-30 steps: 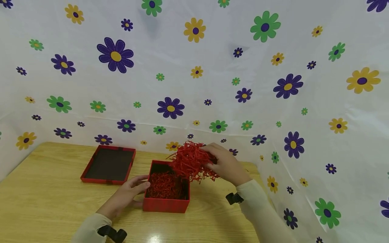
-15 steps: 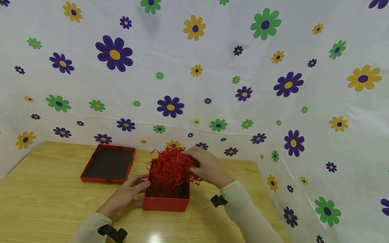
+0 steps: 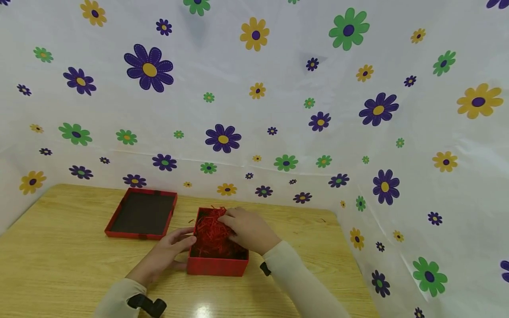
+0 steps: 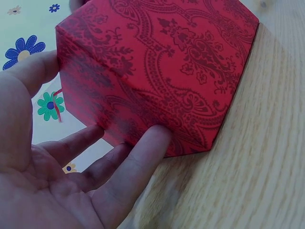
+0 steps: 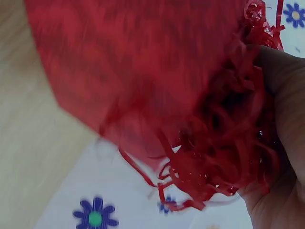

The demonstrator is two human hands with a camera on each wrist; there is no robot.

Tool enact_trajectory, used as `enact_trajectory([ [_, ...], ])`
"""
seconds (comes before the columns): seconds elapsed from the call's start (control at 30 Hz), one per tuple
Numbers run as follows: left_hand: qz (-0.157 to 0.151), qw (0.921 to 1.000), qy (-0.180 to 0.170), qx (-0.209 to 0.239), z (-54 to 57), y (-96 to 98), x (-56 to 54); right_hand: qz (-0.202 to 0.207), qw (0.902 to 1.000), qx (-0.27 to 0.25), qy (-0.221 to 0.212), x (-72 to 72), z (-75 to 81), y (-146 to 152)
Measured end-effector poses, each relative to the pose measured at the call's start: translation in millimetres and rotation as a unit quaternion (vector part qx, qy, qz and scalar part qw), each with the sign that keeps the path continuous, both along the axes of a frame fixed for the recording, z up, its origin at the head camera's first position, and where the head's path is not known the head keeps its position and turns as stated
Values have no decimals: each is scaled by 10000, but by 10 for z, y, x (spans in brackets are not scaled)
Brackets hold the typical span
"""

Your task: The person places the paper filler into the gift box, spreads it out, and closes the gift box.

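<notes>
The red box (image 3: 218, 267), patterned with dark paisley in the left wrist view, stands uncovered on the table. Red shredded paper (image 3: 212, 232) fills its inside. My right hand (image 3: 252, 232) reaches over the right wall and grips a clump of this paper at the box's mouth; loose strands (image 5: 209, 157) hang from the fingers in the right wrist view. My left hand (image 3: 161, 254) rests against the box's left side, its extended fingertips (image 4: 155, 136) touching the outer wall. The right fingertips are partly hidden in the shreds.
A red-rimmed lid (image 3: 143, 214) with a dark inside lies at the back left. Small red shreds (image 3: 323, 220) lie on the wooden table (image 3: 71, 265). A white flowered sheet (image 3: 278, 79) hangs behind and to the right. Both wrists carry black camera mounts (image 3: 147, 304).
My right hand has carried the clump of shredded paper leftward and down, from beside the box into its mouth. The left hand and the box have stayed in place.
</notes>
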State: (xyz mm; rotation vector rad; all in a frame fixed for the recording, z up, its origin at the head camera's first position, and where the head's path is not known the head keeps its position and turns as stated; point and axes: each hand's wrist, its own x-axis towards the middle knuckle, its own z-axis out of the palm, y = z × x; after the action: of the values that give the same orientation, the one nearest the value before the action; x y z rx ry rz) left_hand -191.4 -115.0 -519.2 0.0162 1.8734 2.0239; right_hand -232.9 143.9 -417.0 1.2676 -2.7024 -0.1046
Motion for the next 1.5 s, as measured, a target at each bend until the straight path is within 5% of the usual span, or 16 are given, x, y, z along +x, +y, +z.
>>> enact_trajectory([
  [0.43, 30, 9999, -21, -113, 0, -8, 9, -274, 9917, -145, -1246, -3, -398, -424],
  [0.87, 59, 9998, -15, -179, 5, 2, -4, -346, 9743, -181, -2216, -46, -517, -475],
  [1.17, 26, 9999, -12, -170, 15, -8, 9, -451, 9727, -401, -2243, -25, -439, -420],
  [1.5, 71, 9997, -35, -222, 34, -1, 10, -646, 9606, -1064, -2484, -23, -92, -156],
])
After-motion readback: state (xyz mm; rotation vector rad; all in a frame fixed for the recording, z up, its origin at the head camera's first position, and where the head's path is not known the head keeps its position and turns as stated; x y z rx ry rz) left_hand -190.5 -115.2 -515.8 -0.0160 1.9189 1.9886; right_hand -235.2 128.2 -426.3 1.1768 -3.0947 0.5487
